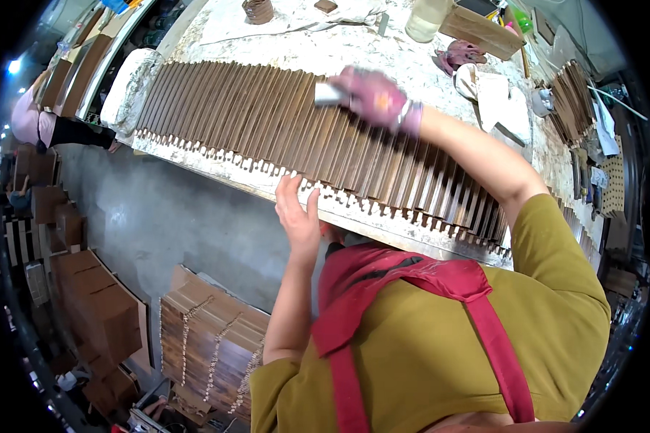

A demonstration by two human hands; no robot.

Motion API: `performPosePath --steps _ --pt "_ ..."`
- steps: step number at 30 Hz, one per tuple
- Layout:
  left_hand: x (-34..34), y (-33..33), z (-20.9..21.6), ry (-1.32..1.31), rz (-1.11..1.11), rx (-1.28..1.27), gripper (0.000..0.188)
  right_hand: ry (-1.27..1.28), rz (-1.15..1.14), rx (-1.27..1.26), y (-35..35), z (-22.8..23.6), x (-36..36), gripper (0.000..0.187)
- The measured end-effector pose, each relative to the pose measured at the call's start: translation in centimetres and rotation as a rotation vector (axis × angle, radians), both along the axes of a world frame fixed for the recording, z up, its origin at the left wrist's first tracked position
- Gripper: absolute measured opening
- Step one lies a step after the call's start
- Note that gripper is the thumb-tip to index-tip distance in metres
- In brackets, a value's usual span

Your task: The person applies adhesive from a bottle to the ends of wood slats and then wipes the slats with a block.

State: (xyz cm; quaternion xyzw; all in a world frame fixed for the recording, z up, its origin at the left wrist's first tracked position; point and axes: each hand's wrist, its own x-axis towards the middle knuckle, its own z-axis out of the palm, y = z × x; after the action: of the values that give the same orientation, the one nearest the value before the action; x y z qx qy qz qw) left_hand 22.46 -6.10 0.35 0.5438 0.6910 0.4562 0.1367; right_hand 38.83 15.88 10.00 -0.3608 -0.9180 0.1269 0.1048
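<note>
Right hand: over my link I see the right hand (pixel 374 97) in a blurred pinkish-purple glove, fingers closed around a pale flat block (pixel 328 94); I cannot tell whether the block presses on the wood below.
Left hand: I make out the bare left hand (pixel 296 211) at the bench's near edge, fingers loosely extended, thumb apart, gripping nothing that I can see; its fingertips are at the strips' near ends, though I cannot tell how firmly they touch.
Brown wooden strips: I have them side by side in a long slanting row (pixel 231 108) across the workbench (pixel 195 47), their narrow pale-tipped ends toward the person.
Row's left end: I see a white wrapped bundle (pixel 128 90) just beside it.
Bench's far side: I pick out a clear jar (pixel 425 23), a cardboard box (pixel 484 32), a crumpled maroon cloth (pixel 460 55) and a white cloth (pixel 492 94).
Floor: I see stacked boards (pixel 209 350) near brown cartons (pixel 97 303).
Far left: I spot a co-worker in pink (pixel 30 123).
</note>
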Motion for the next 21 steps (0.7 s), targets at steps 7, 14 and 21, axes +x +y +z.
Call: performPosePath --steps 7,14,21 --pt "-0.1 -0.4 0.0 0.045 0.003 0.031 0.038 0.140 0.305 -0.094 -5.8 0.7 -1.8 0.034" --pt "-0.5 -0.3 -0.7 0.067 0.043 0.051 0.043 0.096 0.618 -0.032 -8.2 1.0 -0.8 0.034" --pt "1.9 -1.0 0.7 0.145 0.005 0.070 0.046 -0.058 -0.026 0.143 -1.2 -0.7 3.8 0.020"
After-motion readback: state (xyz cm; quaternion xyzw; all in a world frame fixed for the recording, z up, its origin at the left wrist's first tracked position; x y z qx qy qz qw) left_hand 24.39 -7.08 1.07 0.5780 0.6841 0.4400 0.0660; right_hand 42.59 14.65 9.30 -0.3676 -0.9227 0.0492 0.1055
